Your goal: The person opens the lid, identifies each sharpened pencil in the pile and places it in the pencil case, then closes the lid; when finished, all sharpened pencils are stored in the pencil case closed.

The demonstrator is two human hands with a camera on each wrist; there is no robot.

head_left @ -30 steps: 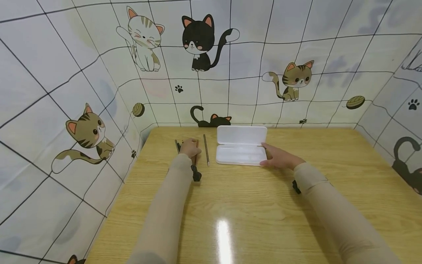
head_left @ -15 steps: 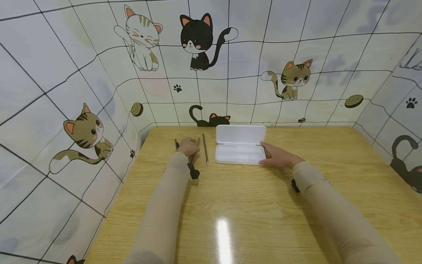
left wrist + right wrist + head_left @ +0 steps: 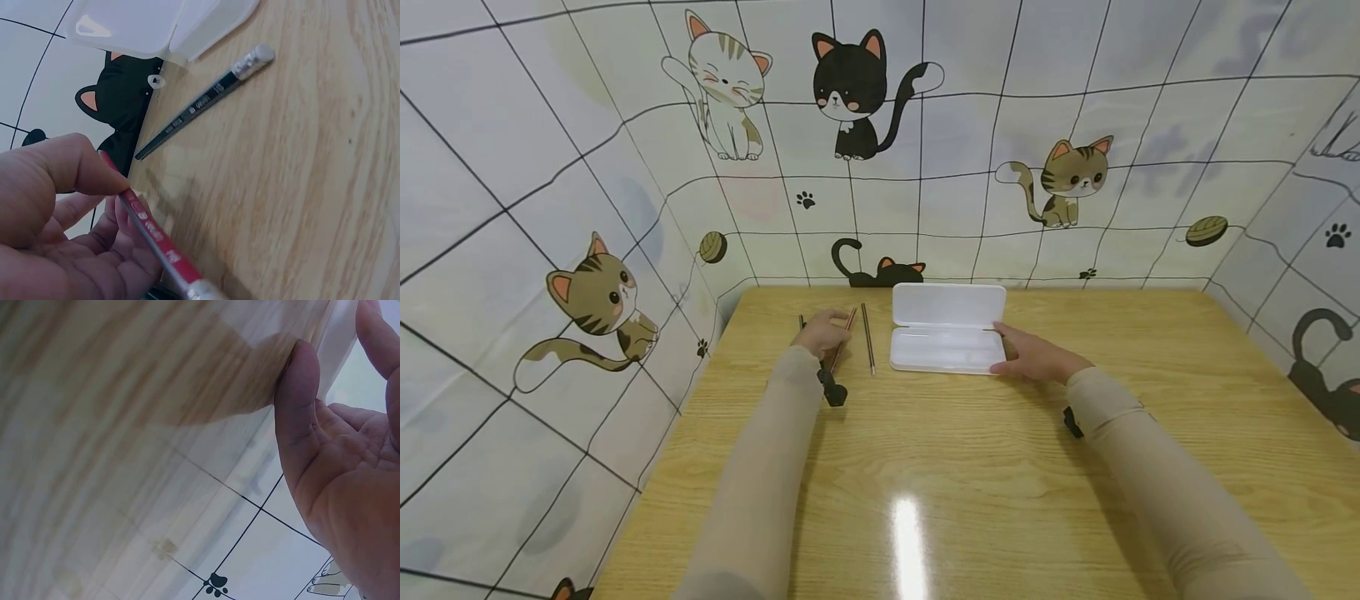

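In the left wrist view, a red pencil (image 3: 153, 231) is pinched between the thumb and fingers of my left hand (image 3: 823, 333), its silvery end toward the camera. A dark green pencil (image 3: 203, 103) lies on the table to the right of that hand. Part of another dark pencil (image 3: 802, 321) shows at the hand's left side, the rest covered. The white pencil case (image 3: 946, 350) lies with its lid (image 3: 950, 305) raised. My right hand (image 3: 1037, 354) holds the case's right end, thumb at the front corner and fingers near the hinge; the fingertips are partly hidden.
The wooden table (image 3: 970, 467) ends at a wall covering (image 3: 970, 200) printed with cats and grid lines. A black wrist camera (image 3: 833, 390) hangs beneath the left wrist, and another black device (image 3: 1072, 422) sits at the right one.
My left hand has shifted slightly left and toward me, and the red pencil leans more, its far end to the right. My right hand and the pencil case stay in place.
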